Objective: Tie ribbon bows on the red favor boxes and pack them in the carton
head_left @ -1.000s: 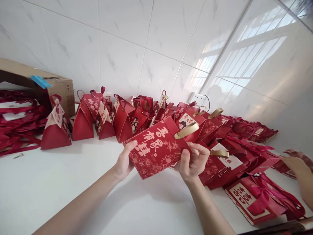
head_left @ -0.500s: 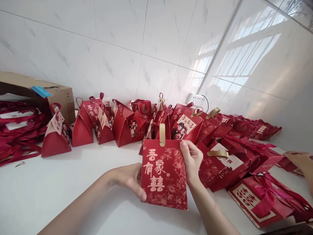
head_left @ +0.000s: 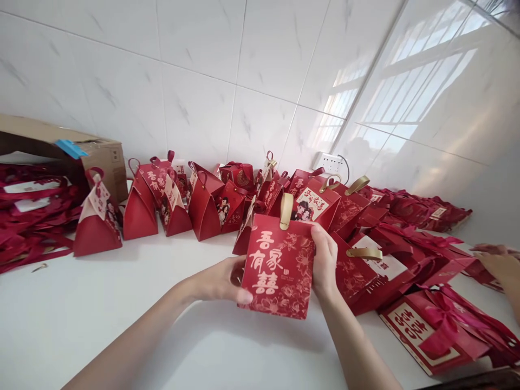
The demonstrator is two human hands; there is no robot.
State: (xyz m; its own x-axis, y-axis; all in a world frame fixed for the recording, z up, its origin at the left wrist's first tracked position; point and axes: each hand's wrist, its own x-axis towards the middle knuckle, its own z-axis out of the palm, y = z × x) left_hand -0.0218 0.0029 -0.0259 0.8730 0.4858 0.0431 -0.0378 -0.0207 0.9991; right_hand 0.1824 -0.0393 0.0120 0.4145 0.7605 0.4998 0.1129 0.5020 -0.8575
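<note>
A red gift box (head_left: 280,268) with pale pink Chinese characters, flower prints and a gold loop handle (head_left: 286,210) is held up over the white table. My left hand (head_left: 228,281) grips its lower left side, thumb on the front face and fingers behind. At its upper right edge, my right hand (head_left: 325,254) pinches the side, with the other fingers wrapped round the back. The box tilts slightly. Behind it stand several assembled red boxes, among them one with a cartoon couple (head_left: 314,203).
Tent-shaped red boxes (head_left: 140,216) line the wall. On the left, a cardboard carton (head_left: 103,162) stands by a ribbon heap (head_left: 28,216). A bow-tied box (head_left: 434,330) lies at right. Another person's hand (head_left: 499,265) shows at the right edge. A power strip (head_left: 328,162) sits by the wall.
Both my hands have raised the gift box and shifted it slightly right and away from me. Its gold handle now overlaps the boxes behind. The surrounding boxes stay in place.
</note>
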